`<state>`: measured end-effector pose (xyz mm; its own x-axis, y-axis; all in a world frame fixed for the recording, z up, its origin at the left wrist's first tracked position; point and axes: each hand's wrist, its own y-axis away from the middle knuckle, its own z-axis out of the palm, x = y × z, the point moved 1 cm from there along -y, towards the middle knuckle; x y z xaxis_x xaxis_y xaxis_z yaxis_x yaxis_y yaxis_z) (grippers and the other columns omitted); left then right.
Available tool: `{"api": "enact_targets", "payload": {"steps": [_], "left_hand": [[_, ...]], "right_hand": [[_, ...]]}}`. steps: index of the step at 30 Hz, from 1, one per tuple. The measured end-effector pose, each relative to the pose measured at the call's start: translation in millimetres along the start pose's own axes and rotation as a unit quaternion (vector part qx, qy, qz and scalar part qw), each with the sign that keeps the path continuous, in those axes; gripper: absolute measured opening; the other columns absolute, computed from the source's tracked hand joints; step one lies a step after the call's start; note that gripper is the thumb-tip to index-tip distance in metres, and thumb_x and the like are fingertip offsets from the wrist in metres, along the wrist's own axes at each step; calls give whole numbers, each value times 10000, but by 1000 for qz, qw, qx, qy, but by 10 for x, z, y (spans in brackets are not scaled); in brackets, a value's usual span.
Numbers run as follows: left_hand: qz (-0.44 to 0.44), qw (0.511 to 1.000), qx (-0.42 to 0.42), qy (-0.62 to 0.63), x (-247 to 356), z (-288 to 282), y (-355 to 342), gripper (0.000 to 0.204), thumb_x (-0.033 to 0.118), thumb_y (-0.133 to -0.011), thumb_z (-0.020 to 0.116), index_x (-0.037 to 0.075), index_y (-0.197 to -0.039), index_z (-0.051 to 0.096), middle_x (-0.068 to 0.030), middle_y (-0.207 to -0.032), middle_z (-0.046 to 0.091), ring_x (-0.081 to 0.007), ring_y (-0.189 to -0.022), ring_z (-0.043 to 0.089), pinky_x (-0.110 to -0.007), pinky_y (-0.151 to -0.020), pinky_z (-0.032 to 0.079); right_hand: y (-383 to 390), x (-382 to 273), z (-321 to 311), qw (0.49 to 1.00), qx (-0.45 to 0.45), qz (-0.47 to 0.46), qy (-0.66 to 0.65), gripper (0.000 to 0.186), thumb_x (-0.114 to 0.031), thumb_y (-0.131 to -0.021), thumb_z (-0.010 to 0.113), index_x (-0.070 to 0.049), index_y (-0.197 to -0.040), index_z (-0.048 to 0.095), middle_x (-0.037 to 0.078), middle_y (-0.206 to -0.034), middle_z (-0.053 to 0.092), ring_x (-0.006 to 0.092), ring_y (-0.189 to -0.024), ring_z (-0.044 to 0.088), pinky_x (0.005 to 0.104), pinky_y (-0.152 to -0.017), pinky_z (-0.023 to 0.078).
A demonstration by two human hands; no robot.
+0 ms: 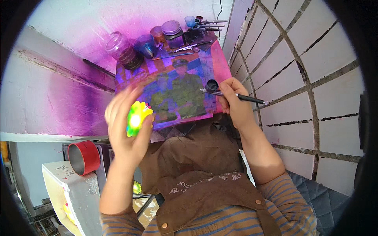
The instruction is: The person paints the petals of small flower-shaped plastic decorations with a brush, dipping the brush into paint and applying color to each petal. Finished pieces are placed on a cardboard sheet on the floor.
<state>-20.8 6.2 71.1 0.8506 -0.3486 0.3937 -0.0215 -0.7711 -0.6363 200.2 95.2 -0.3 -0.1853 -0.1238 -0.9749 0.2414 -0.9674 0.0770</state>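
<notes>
My left hand (120,126) is curled around a yellow and green flower-shaped object (138,114) with small pink bits on its edge. My right hand (236,102) grips an airbrush (252,100) with a dark paint cup (212,85), its tip pointing left. Under and between my hands lies a paint-stained board or sheet (151,80) showing figures in green clothing, washed with purple, blue and pink.
Paint jars (173,37), brushes and spare airbrushes (208,24) line the back of the table (221,67). A purple-stained wall stands left, a tiled wall (291,90) right. At lower left a red cylinder (83,157) rests on a white box (69,185).
</notes>
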Motion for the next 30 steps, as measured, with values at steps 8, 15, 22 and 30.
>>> {"api": "enact_targets", "payload": {"steps": [8, 15, 22, 30], "left_hand": [[-233, 968, -73, -63, -280, 144, 2082, 462, 93, -673, 630, 12, -1106, 490, -130, -995, 550, -290, -931, 498, -385, -850, 319], [-268, 949, -143, -86, -244, 304, 2453, 539, 196, -671, 636, 34, -1154, 457, -115, -1169, 462, -285, -1113, 399, -410, -921, 238], [-265, 952, -128, -83, -277, 325, 2459, 520, 214, -679, 624, 32, -1139, 463, -105, -1161, 473, -279, -1112, 406, -412, -926, 228], [-469, 860, 59, 193, -536, 382, 2306, 493, 131, -806, 557, -30, -1223, 349, -150, -1071, 513, -231, -1001, 483, -347, -897, 345]], "right_hand": [[-50, 32, -39, 999, 30, -14, 25, 125, -185, -837, 527, -80, -786, 481, -84, -571, 363, 6, -496, 305, 176, -434, 220], [-33, 23, 41, 994, 74, 2, 77, 82, -155, -829, 468, -79, -799, 472, -56, -637, 400, 26, -537, 336, 180, -471, 260], [-25, -40, 86, 992, 96, -15, 83, 60, -127, -821, 436, -78, -825, 471, -42, -690, 424, 24, -533, 325, 170, -475, 261], [-12, -82, -2, 993, 92, -4, 68, 69, -102, -812, 417, -75, -849, 468, -33, -714, 421, 20, -526, 305, 171, -467, 244]]}}
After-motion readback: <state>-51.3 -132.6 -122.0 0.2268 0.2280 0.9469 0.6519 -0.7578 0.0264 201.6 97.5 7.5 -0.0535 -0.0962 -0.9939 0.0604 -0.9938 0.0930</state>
